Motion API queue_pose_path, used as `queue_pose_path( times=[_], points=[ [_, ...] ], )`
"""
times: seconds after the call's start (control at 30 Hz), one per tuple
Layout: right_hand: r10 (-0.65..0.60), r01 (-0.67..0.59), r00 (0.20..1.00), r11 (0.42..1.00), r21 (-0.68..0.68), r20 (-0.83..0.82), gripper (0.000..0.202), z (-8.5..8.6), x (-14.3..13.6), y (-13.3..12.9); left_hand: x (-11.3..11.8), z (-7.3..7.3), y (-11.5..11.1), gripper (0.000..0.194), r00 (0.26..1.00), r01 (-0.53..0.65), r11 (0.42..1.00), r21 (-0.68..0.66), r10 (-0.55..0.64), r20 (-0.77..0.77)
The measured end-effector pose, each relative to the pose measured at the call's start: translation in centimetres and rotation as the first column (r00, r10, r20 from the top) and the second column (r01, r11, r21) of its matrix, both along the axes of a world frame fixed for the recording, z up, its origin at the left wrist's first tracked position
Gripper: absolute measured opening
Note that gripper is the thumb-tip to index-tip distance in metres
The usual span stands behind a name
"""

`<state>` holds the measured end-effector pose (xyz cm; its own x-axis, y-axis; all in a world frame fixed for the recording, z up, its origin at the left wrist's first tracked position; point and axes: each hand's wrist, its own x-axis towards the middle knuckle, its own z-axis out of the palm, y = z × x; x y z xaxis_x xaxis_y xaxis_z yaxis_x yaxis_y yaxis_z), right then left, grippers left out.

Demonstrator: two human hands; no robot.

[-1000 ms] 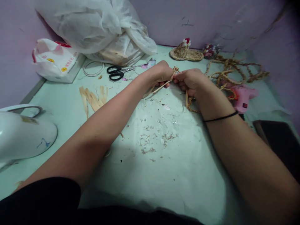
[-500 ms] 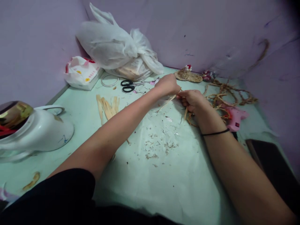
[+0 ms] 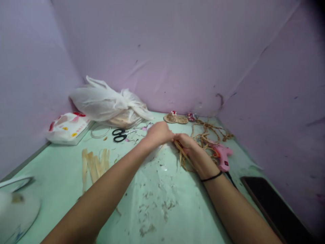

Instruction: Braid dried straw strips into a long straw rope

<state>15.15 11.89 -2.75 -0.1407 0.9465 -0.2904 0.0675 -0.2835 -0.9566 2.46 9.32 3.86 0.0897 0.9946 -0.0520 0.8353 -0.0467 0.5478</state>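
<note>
My left hand and my right hand meet above the far middle of the table, both closed. Tan fibre strips come out below the fingers of my right hand. My left fingertips pinch the same fibre work close by; the exact grip is hidden. A tangle of braided fibre cord lies just beyond and right of my right hand. Left of my left hand are black-handled scissors. Several loose pale flat strips are spread out beside my left forearm.
A pink glue gun and a black phone-like slab lie at right. Small woven soles sit against the back wall. A tied plastic bag, white packet and white vessel stand at left. Scraps litter the table.
The view has tilted up and shifted right, showing more wall. Both hands stay together on the fibre work, and more of the strips shows below my right hand.
</note>
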Motion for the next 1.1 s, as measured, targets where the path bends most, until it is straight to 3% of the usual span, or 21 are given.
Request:
queue_pose_path(
  times=[0.03,0.1,0.2,0.3,0.37,0.47,0.57,0.67,0.77,0.87,1.0,1.1],
  points=[
    [0.005,-0.006,1.000,1.000,-0.028,-0.022,0.009,0.2,0.1,0.0,-0.7,0.4,0.7,0.018,0.989,-0.103,0.995,-0.016,0.104,0.106],
    [0.022,-0.028,0.997,0.996,-0.084,-0.073,0.007,0.5,0.2,0.1,-1.5,0.5,1.7,0.016,0.884,-0.202,0.954,-0.223,0.275,0.378],
    [0.043,-0.053,0.993,0.995,-0.086,-0.114,0.007,0.6,0.3,0.1,-0.7,-0.7,2.1,0.009,0.785,-0.123,0.888,-0.443,0.360,0.504],
    [0.112,-0.124,0.981,0.990,-0.066,-0.157,0.008,0.7,0.5,0.1,0.5,-2.4,2.0,0.011,0.735,0.051,0.826,-0.561,0.349,0.581],
    [0.192,-0.196,0.977,0.980,-0.039,-0.091,0.008,0.8,0.7,0.1,0.8,-3.3,2.1,0.011,0.734,0.082,0.817,-0.570,0.338,0.590],
    [0.259,-0.276,0.943,0.959,0.057,0.211,0.010,1.0,1.1,0.1,0.9,-3.9,2.3,0.014,0.786,-0.019,0.863,-0.505,0.324,0.526],
    [0.162,-0.352,0.808,0.904,0.242,0.567,0.014,1.4,1.3,0.1,1.1,-3.9,2.3,0.015,0.853,-0.072,0.894,-0.443,0.285,0.437],
    [0.002,-0.409,0.619,0.854,0.321,0.785,0.016,2.2,1.0,-0.4,1.4,-3.7,2.1,0.016,0.863,-0.103,0.903,-0.416,0.289,0.414],
    [-0.083,-0.368,0.487,0.883,0.290,0.870,0.015,3.5,0.5,-1.3,1.6,-3.7,2.1,0.020,0.851,-0.108,0.911,-0.398,0.292,0.438],
    [-0.108,-0.322,0.403,0.913,0.251,0.909,0.016,4.5,-0.1,-2.2,1.5,-4.0,2.2,0.022,0.825,-0.107,0.894,-0.435,0.324,0.464],
    [-0.122,-0.369,0.362,0.891,0.263,0.924,0.021,4.6,-1.4,-3.2,1.0,-4.3,2.5,0.019,0.736,-0.069,0.851,-0.520,0.395,0.549],
    [-0.108,-0.454,0.348,0.850,0.268,0.931,0.019,4.5,-2.2,-4.0,0.4,-4.3,2.6,0.017,0.723,-0.034,0.838,-0.545,0.396,0.565]
  ],
)
